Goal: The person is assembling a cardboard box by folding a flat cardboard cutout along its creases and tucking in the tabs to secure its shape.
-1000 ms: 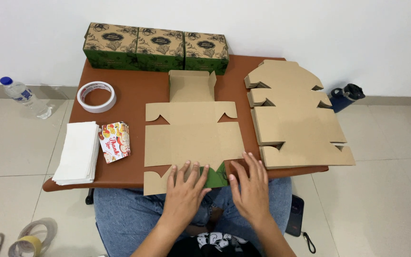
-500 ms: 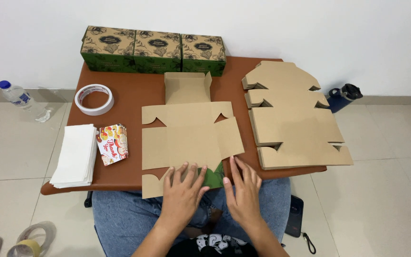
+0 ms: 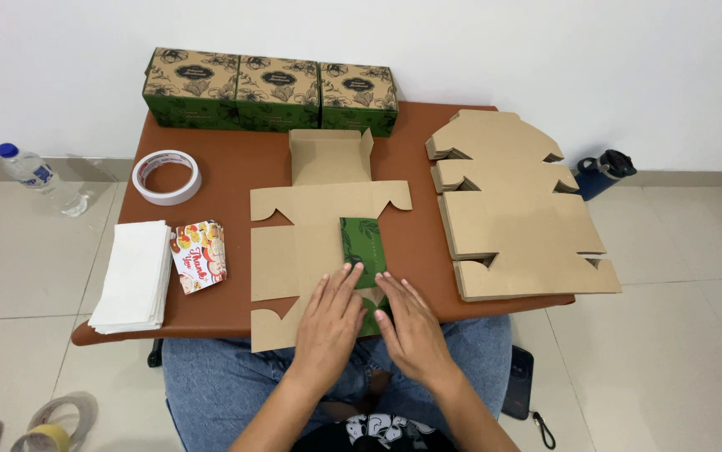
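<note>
We press both hands flat, fingers spread, on the cardboard box blank point(image 3: 315, 243) at the near edge of the table point(image 3: 235, 172) — left hand point(image 3: 327, 322) and right hand point(image 3: 411, 328) side by side, gripping nothing. The blank's long axis runs from near edge to far edge, with its right panel point(image 3: 364, 251) folded over, green side up, under our fingertips.

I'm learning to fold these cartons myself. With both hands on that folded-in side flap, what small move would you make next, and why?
Probably press and run both hands along the fold of the green flap to crease it. It lies turned over onto the flat box blank, green printed side up, while the flap on the other side is not yet folded in; a firm crease would likely keep it down.
</note>
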